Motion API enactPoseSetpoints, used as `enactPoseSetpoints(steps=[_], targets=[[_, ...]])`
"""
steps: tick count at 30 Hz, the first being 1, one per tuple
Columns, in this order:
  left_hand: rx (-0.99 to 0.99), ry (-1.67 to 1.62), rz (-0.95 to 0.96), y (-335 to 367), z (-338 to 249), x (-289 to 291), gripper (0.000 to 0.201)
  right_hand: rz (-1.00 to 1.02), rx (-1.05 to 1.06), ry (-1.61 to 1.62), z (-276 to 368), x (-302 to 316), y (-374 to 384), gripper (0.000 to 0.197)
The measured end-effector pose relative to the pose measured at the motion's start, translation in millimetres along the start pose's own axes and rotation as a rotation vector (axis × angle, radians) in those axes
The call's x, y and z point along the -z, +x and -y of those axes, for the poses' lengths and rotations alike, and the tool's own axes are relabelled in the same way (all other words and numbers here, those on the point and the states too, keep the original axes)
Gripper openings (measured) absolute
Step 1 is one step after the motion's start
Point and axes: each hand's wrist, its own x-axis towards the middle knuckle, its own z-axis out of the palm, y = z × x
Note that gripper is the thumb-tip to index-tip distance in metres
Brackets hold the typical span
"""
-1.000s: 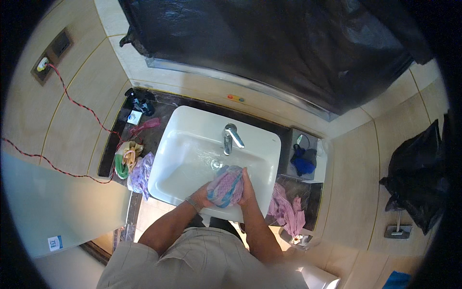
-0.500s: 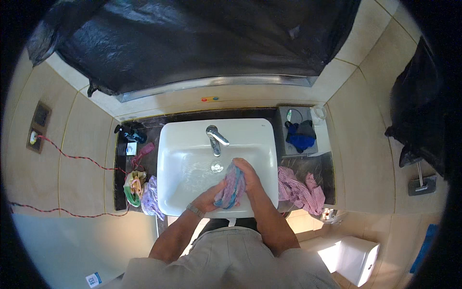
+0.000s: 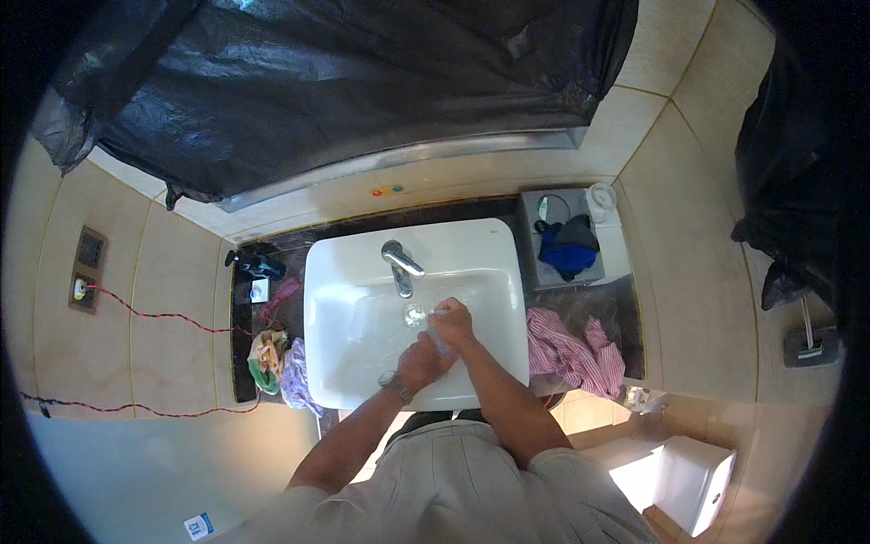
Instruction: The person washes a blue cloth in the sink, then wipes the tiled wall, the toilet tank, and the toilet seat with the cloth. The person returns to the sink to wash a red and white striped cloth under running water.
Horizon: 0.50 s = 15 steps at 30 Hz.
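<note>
Over the right half of the white washbasin (image 3: 353,363) I hold a pale purple-and-blue cloth (image 3: 438,342) bunched tight. My left hand (image 3: 423,363) is closed round its near end, and my right hand (image 3: 452,320) grips the far end. Most of the cloth is hidden inside my fingers; only a short twisted stretch shows between the fists. The chrome tap (image 3: 399,268) stands just beyond my hands, turned toward the right. The drain (image 3: 414,315) lies right beside my right hand.
Left of the basin lie a multicoloured cloth (image 3: 268,361), a lilac cloth (image 3: 296,376) and a dark bottle (image 3: 259,265). On the right are a red-and-white striped cloth (image 3: 571,352) and a grey box (image 3: 544,267) with a blue-and-black cloth (image 3: 568,249). A red cord (image 3: 163,321) runs from a wall socket.
My hands have closed from cupping the spread cloth into two fists squeezing it, so less of it shows. The view has tilted slightly.
</note>
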Motion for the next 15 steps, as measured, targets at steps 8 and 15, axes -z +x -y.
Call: enactPoseSetpoints(steps=[8,15], targets=[[0.039,-0.186,-0.184,-4,1,-14,0.063,0.111,-0.099,0.215,-12,-1,11,0.056],[0.211,-1.527,0.287,-12,0,14,0.035,0.395,-0.503,0.931,17,82,-14,0.061]])
